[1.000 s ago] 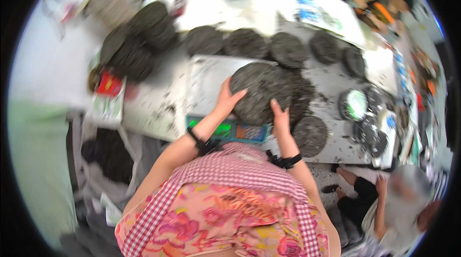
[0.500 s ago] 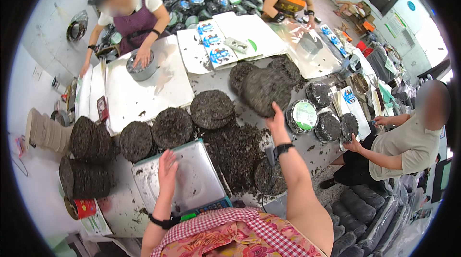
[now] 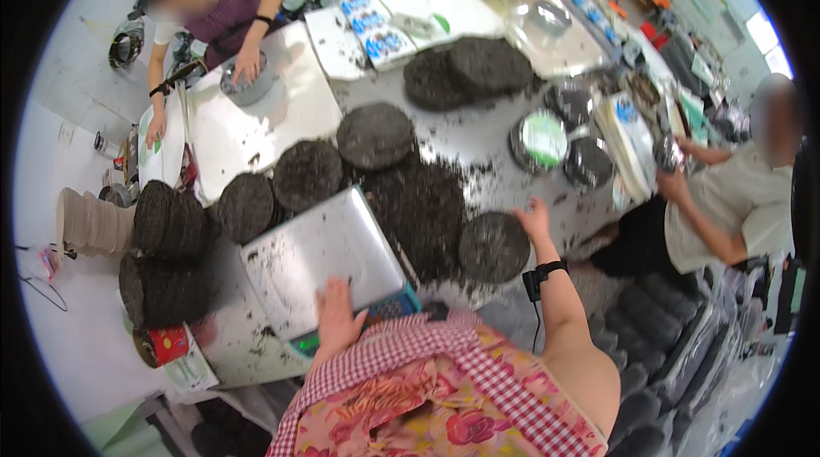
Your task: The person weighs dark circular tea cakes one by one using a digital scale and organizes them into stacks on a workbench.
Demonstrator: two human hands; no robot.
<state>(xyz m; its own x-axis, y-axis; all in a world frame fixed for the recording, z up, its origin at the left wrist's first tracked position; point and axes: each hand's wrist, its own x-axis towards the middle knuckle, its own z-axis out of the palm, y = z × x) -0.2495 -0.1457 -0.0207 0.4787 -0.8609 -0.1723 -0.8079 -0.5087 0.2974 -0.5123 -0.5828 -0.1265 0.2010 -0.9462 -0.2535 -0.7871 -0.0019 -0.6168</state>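
Observation:
My left hand (image 3: 336, 313) is open, fingers spread over the near edge of the steel pan of a weighing scale (image 3: 320, 248). My right hand (image 3: 535, 219) is also open, with the thumb at the right rim of a dark round pressed cake (image 3: 494, 248); whether it touches is hard to tell. Left of that cake lies a heap of loose dark crumbs (image 3: 418, 209). At the far middle, a dark cake (image 3: 489, 66) overlaps other dark cakes (image 3: 431, 79). More round cakes (image 3: 376, 136) stand in a row beyond the scale.
Stacks of dark cakes (image 3: 166, 222) and pale discs (image 3: 90, 222) stand at the left. Wrapped cakes (image 3: 540, 141) sit right of centre. A co-worker (image 3: 248, 64) presses into a round grey mould; another person (image 3: 709, 201) stands at the right. Black bundles (image 3: 658, 320) lie below.
My right hand has let go of a dark cake at the far middle and come back near the closer cake. My left hand has lowered to the scale's near edge. The view has shifted.

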